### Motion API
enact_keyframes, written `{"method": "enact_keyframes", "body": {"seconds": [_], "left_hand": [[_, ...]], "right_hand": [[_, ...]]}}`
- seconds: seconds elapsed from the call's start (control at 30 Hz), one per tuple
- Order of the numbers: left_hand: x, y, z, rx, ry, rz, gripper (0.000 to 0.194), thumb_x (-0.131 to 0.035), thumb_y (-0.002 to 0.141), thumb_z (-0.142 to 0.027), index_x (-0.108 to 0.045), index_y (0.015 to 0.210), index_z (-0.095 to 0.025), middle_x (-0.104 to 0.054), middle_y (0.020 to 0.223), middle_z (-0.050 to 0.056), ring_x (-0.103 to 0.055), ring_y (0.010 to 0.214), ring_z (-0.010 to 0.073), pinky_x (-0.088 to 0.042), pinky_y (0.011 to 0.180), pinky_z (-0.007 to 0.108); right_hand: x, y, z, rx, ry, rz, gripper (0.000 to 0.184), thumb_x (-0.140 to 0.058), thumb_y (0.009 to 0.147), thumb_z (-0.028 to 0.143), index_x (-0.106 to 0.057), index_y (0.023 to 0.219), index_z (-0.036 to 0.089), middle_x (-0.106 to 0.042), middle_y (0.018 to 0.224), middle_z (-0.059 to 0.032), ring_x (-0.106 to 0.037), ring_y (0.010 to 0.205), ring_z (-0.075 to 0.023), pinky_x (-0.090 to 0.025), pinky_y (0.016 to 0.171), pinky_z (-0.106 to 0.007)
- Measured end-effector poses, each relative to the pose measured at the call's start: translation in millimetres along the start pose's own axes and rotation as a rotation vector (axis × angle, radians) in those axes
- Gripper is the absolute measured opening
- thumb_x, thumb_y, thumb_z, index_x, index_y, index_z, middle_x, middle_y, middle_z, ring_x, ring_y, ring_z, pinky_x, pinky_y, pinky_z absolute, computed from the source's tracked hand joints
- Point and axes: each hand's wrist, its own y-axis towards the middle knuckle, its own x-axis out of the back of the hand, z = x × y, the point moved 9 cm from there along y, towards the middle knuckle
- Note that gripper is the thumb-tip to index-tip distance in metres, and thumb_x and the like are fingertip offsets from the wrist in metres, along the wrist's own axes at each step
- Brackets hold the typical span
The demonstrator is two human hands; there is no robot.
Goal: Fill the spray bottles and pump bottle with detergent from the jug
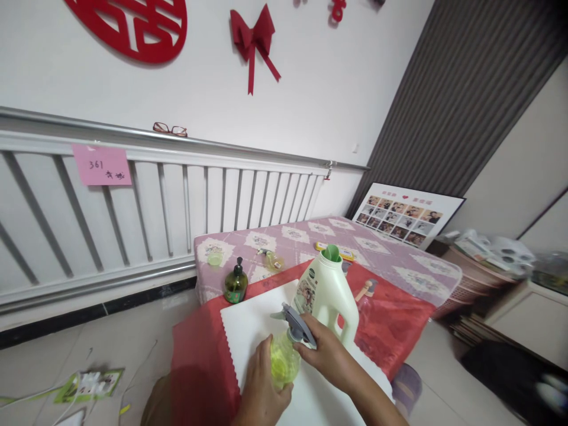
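Note:
My left hand (264, 381) is wrapped round the body of a clear yellow-green spray bottle (284, 358), tilted over a white mat (246, 325). At the bottle's neck, my right hand (326, 355) grips the grey spray head (298, 325). Whether the head is screwed down tight I cannot tell. Just behind the hands stands a large pale-green detergent jug (331, 290) with its green spout (331, 253) uncapped. A dark green pump bottle (236, 283) is upright to the left of the mat.
A red cloth (394, 313) lies under the mat on the patterned table (293, 234). Farther back are a small clear cup (215, 258), a clear bottle lying down (274, 261) and a yellow pack (346, 254). A pink spray bottle (364, 302) is right of the jug. Cables and a power strip (91, 384) lie on the floor.

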Motion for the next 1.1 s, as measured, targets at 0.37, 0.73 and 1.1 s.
{"method": "enact_keyframes", "body": {"seconds": [0.37, 0.73, 1.1], "left_hand": [[-0.2, -2, 0, 0.003, 0.007, 0.012, 0.09, -0.06, 0.064, -0.024, -0.03, 0.148, -0.008, -0.043, 0.154, 0.017, -0.038, 0.144, 0.0301, -0.032, 0.121, 0.04], [-1.3, -2, 3, -0.003, -0.007, 0.023, 0.09, -0.06, 0.064, -0.026, -0.031, 0.147, -0.007, -0.041, 0.156, 0.019, -0.037, 0.145, 0.0309, -0.032, 0.121, 0.042], [3.8, 0, -6, -0.009, -0.015, 0.021, 0.09, -0.06, 0.065, -0.023, -0.028, 0.148, -0.009, -0.042, 0.154, 0.017, -0.038, 0.144, 0.0292, -0.032, 0.12, 0.04]], "right_hand": [[1, 5, 7, 0.031, -0.028, 0.124, 0.009, -0.062, 0.078, 0.021, -0.06, 0.087, 0.022, -0.057, 0.086, 0.0007, -0.057, 0.084, -0.0196, -0.044, 0.079, -0.031], [-6, 1, -6, -0.092, -0.036, -0.073, 0.017, -0.064, 0.074, 0.023, -0.061, 0.09, 0.019, -0.06, 0.086, -0.0029, -0.058, 0.08, -0.0209, -0.045, 0.074, -0.033], [-4, -4, 6, 0.049, -0.025, -0.001, 0.017, -0.057, 0.08, 0.021, -0.062, 0.096, 0.021, -0.06, 0.091, -0.0027, -0.061, 0.087, -0.0204, -0.048, 0.08, -0.033]]}}
